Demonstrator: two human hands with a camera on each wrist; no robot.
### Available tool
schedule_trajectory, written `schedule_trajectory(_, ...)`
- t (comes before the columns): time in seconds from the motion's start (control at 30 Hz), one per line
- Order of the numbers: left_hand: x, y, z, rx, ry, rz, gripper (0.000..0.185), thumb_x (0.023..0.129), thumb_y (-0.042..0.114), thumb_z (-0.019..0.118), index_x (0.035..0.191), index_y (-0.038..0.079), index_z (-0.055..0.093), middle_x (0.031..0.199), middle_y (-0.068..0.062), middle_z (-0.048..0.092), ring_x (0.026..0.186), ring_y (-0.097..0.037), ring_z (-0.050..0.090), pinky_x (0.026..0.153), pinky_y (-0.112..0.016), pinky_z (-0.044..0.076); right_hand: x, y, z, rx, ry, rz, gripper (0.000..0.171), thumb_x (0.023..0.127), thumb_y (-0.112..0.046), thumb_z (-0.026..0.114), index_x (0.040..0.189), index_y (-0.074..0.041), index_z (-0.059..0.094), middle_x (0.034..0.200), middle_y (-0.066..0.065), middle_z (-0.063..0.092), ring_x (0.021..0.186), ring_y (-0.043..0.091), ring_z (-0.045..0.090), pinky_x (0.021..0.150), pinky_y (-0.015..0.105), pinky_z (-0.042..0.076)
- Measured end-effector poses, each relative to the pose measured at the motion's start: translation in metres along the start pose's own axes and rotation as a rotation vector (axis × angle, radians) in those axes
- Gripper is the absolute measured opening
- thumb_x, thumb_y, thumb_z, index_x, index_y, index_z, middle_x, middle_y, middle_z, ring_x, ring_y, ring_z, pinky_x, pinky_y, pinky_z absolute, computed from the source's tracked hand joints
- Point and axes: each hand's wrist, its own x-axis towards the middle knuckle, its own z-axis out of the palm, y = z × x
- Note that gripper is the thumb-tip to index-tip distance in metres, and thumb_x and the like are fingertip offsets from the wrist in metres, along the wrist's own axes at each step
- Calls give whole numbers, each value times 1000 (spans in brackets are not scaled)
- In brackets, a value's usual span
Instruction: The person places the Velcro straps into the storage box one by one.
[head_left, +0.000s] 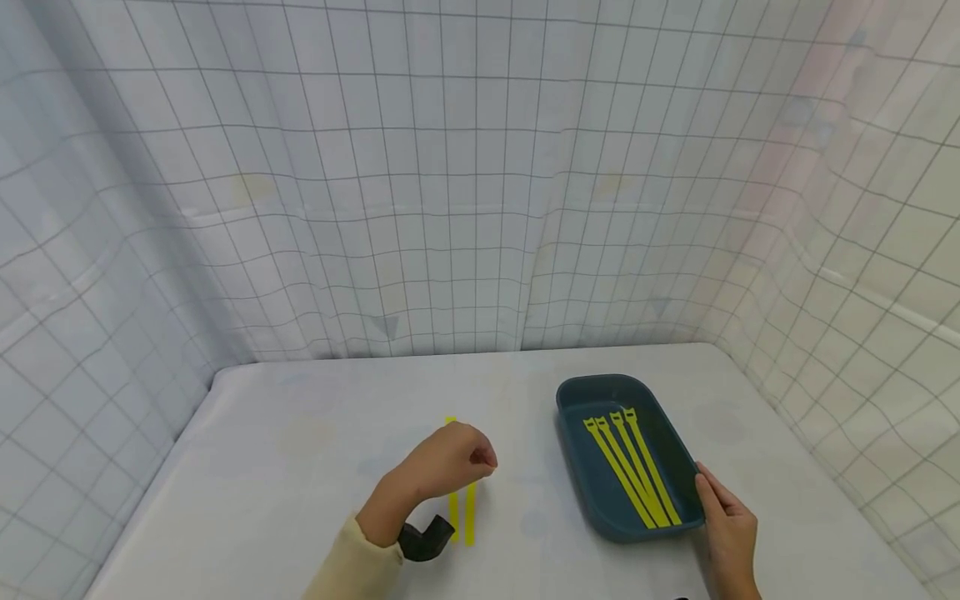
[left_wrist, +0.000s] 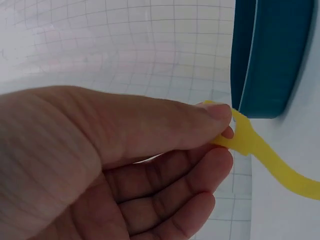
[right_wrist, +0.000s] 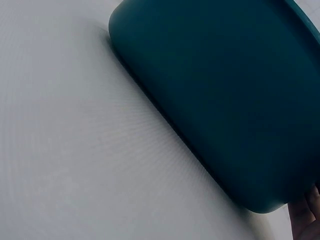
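Two loose ties, four in tray

Left hand [head_left: 450, 462] pinches the head of one yellow tie [left_wrist: 250, 145] between thumb and fingers. Two such ties [head_left: 470, 512] lie on the surface [head_left: 300, 450]. Right hand [head_left: 726, 525] rests, fingers straight, against the blue tray [head_left: 577, 475] holding four ties [head_left: 633, 471].

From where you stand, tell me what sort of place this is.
Probably a staged recording booth, not a home: grid-lined white curtains enclose a white-covered table bearing only a dark teal plastic tray and flat yellow cable-tie strips.
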Motion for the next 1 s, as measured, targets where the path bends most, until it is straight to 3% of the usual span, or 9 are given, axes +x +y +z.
schedule_trajectory(0.27, -8, 9, -5, 45, 15, 21, 6, 83, 8, 66, 81, 12, 70, 78, 11, 60, 70, -3, 53, 64, -22, 47, 0, 0, 0, -20, -10, -21, 59, 83, -43, 64, 124, -2, 56, 107, -18, 60, 116, 5, 47, 80, 8, 41)
schedule_trajectory(0.83, -19, 18, -7, 29, 21, -15, 5, 84, 10, 66, 82, 13, 70, 79, 13, 58, 73, -4, 53, 65, -24, 47, 1, 1, 1, 16, 6, -18, 58, 82, -41, 66, 123, -1, 57, 96, -26, 61, 112, -1, 49, 79, 7, 41)
schedule_trajectory(1.0, -23, 29, -7, 94, 38, 18, 6, 84, 10, 66, 82, 14, 70, 78, 14, 58, 72, -2, 53, 65, -22, 46, 0, 2, 1, 12, 7, -13, 58, 82, -41, 66, 123, -2, 57, 99, -24, 61, 113, 0, 49, 79, 7, 41)
